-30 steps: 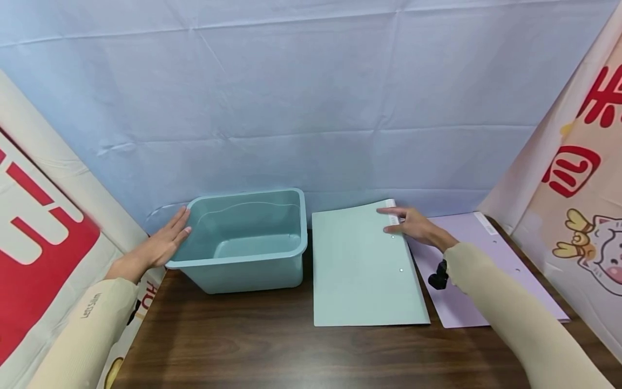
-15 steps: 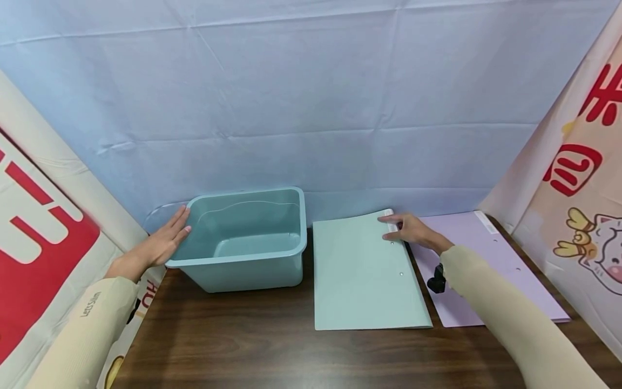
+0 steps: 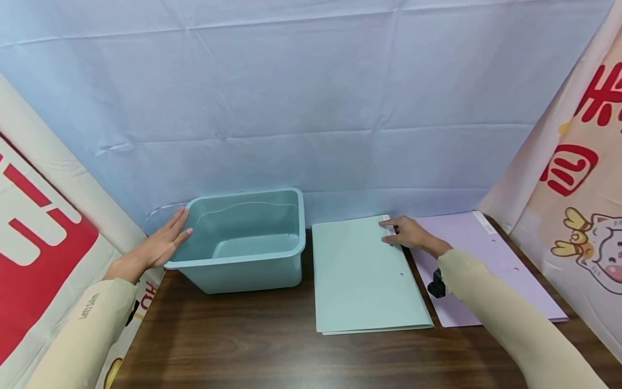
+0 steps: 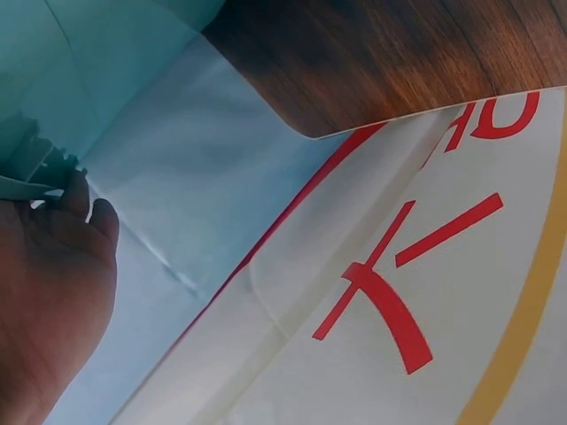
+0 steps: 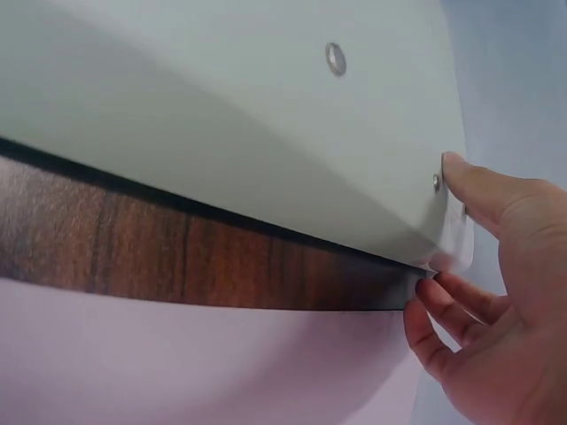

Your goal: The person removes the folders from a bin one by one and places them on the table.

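A mint-green file folder [image 3: 364,275] lies on the table, right of a blue-green plastic bin [image 3: 235,275]. My right hand [image 3: 410,235] pinches the folder's spine near its far corner. In the right wrist view, the thumb of my right hand [image 5: 523,292] lies on the folder's cover [image 5: 292,133] by a small hole, with the fingers curled at the spine edge. My left hand [image 3: 157,244] rests with fairly straight fingers on the bin's left rim. In the left wrist view, that left hand [image 4: 62,283] touches the rim at the image edge.
A lilac folder [image 3: 505,275] with a white label lies to the right, partly beneath my right forearm. Brown wooden table [image 3: 272,340] extends in front of the bin and folders. A pale blue cloth [image 3: 291,108] hangs behind, and printed cloths flank both sides.
The mint-green folder's raised far edge has come down, and the folder has shifted slightly towards me with my right hand on it. My left hand and the bin stay in place.
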Tool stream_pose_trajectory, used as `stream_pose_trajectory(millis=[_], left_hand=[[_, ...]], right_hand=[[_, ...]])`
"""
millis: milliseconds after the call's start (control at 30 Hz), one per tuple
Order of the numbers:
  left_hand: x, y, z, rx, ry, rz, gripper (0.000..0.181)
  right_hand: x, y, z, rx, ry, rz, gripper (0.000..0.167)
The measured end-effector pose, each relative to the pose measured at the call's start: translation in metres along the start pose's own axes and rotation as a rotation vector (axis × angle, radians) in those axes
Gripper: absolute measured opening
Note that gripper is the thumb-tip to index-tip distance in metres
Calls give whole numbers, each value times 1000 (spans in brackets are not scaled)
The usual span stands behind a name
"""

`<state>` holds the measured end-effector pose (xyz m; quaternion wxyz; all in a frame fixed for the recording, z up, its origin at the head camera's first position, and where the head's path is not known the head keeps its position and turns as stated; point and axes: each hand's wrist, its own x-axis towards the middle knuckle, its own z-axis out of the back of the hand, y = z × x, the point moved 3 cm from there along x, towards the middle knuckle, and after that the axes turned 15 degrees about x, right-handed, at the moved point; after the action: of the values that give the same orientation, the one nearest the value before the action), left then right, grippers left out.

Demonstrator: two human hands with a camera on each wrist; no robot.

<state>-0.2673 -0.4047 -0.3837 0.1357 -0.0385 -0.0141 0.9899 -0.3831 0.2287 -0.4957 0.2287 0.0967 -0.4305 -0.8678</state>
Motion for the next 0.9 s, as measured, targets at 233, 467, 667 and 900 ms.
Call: stream_pose_trajectory(millis=[233, 467, 667, 900], left_hand=[[-6, 4, -1, -35, 5, 29, 80], [-9, 4, 2, -17, 33, 39, 83], [-10, 2, 10, 0, 67, 42, 87], [-5, -3, 30, 84, 20, 49, 88]], right_hand=[[-1, 11, -1, -22, 29, 48, 53], [-8, 26, 12, -164, 1, 51, 56], [-17, 43, 32, -252, -33, 58, 59], [-22, 69, 60, -411, -91, 74, 71]])
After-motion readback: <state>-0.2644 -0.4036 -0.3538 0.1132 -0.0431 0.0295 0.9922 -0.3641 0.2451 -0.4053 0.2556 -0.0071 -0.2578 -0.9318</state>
